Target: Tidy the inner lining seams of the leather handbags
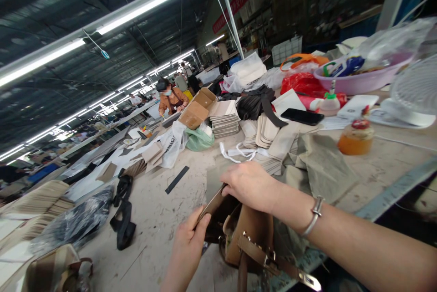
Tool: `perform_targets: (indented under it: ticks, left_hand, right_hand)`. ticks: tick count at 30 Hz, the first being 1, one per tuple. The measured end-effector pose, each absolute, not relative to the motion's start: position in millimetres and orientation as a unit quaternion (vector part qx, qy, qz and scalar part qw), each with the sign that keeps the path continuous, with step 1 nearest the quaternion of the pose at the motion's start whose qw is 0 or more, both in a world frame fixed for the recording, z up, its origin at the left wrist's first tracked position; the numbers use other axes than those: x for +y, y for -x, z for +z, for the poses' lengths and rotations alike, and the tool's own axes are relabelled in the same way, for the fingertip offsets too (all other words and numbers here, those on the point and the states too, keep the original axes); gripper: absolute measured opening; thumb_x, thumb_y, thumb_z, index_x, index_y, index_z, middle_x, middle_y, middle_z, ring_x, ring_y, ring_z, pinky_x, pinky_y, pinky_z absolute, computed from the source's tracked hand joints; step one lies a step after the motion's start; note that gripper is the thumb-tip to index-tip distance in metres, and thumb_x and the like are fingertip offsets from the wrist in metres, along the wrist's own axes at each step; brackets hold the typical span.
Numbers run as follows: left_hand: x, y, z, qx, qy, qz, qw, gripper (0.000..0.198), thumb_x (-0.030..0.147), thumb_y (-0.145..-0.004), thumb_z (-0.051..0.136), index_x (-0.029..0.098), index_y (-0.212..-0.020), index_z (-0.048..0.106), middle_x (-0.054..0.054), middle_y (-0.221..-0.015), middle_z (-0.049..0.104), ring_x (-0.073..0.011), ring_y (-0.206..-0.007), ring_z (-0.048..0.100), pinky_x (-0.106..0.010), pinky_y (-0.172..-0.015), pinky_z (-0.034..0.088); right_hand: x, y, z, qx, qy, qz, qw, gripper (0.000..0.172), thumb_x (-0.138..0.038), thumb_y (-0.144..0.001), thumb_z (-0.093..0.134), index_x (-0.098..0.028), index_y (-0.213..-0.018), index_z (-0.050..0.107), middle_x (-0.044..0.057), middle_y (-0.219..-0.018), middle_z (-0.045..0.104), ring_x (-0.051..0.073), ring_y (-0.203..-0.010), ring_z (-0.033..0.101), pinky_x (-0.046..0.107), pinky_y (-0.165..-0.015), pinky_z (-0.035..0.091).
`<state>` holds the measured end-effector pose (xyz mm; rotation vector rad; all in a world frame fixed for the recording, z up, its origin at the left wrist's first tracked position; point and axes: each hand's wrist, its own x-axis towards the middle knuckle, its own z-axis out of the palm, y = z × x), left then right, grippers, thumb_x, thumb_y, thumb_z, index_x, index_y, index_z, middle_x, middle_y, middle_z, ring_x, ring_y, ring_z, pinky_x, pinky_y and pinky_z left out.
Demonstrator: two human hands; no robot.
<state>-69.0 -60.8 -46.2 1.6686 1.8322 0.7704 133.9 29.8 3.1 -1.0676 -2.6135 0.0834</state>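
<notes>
A brown leather bag (251,237) with a buckled strap lies at the near edge of the worktable (160,210). My left hand (189,237) pinches a thin flat brown panel (212,203) at the bag's opening. My right hand (249,185), a metal bracelet on its wrist, is closed over the top of the same panel and the bag's mouth. Both hands grip, fingers curled.
Olive cloth (317,164) lies beside the bag. Stacks of tan cut pieces (223,119), black straps (124,219), a black strip (176,179), a phone (302,116), an orange jar (355,137), a pink basin (362,80) and a white fan (414,94) crowd the table. A person (170,98) works farther back.
</notes>
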Motion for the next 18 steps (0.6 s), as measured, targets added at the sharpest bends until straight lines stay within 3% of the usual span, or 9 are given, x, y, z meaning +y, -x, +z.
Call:
perform_targets:
  ticks: [7,18]
  left_hand:
    - [-61,70,-45,0.685,-0.617,0.283,0.264,0.037,0.041,-0.089,0.045,0.017,-0.110,0.064,-0.004,-0.095,0.069,-0.0184,-0.092,0.061,-0.024,-0.080,0.047]
    - [-62,70,-39,0.668,-0.657,0.221,0.271,0.034,0.036,-0.091,0.042,0.019,-0.112,0.063,-0.001,-0.091,0.070,-0.0171,-0.090,0.063,-0.025,-0.080,0.048]
  right_hand:
    - [30,-137,2,-0.917,0.364,0.033,0.158,0.016,-0.032,-0.085,0.059,-0.021,-0.079,0.068,0.003,-0.078,0.071,0.019,-0.072,0.065,0.024,-0.055,0.038]
    - [33,-134,2,-0.916,0.367,0.031,0.160,0.016,-0.030,-0.084,0.059,-0.020,-0.076,0.068,0.004,-0.079,0.071,0.019,-0.071,0.065,0.024,-0.053,0.038]
